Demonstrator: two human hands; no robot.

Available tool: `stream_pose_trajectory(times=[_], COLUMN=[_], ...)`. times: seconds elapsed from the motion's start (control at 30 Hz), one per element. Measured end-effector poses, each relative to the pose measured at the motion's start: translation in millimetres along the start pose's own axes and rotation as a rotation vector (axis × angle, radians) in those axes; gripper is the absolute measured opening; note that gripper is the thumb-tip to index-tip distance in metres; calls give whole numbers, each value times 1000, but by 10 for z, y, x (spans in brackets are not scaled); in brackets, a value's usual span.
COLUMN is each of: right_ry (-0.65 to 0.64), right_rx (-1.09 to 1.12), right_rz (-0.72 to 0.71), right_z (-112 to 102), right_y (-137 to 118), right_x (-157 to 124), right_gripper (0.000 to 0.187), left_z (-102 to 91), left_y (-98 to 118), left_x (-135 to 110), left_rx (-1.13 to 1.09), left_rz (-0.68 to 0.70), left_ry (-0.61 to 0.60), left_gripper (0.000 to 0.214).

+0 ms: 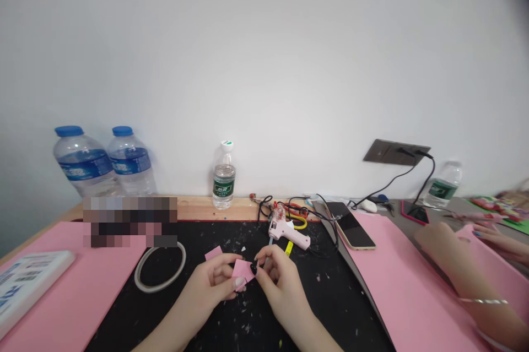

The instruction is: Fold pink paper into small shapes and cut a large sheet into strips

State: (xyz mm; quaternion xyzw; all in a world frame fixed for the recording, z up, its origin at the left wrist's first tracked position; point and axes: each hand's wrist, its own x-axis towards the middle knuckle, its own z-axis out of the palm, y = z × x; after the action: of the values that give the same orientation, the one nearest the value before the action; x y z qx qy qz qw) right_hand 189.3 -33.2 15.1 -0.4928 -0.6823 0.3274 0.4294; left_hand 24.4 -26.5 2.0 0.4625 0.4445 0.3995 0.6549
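Note:
My left hand [210, 280] pinches a small square of pink craft foam [241, 270] above a black work mat [330, 308]. My right hand [281, 291] comes in from the other side, its fingertips holding a small black piece [253, 268] against the foam's edge. A second pink foam scrap [214, 253] lies on the mat just beyond my left hand. A pink hot glue gun [287, 231] rests on its side beyond my right hand, and its nozzle is partly hidden behind my fingers.
A co-worker's braceleted arm [467, 280] reaches over a pink foam sheet [405, 291] at right. A tape roll [161, 269], phone [349, 225], tangled cords [318, 214] and several water bottles stand around the mat. A blurred patch [130, 221] hides the far left.

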Motion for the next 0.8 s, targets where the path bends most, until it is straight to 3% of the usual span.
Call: stream_pose_trajectory(times=[0.13, 0.3, 0.8], right_ry=[-2, 56, 59], right_rx=[-15, 48, -41], right_rz=[-49, 23, -72], right_z=[-1, 19, 10], right_y=[10, 40, -18], right_x=[15, 26, -7], right_gripper=[15, 22, 16], left_z=[-5, 14, 8], left_y=[3, 20, 12], left_x=[-1, -13, -43], left_rx=[25, 70, 191], left_rz=[45, 103, 200], left_ry=[40, 52, 105], left_gripper=[31, 29, 22])
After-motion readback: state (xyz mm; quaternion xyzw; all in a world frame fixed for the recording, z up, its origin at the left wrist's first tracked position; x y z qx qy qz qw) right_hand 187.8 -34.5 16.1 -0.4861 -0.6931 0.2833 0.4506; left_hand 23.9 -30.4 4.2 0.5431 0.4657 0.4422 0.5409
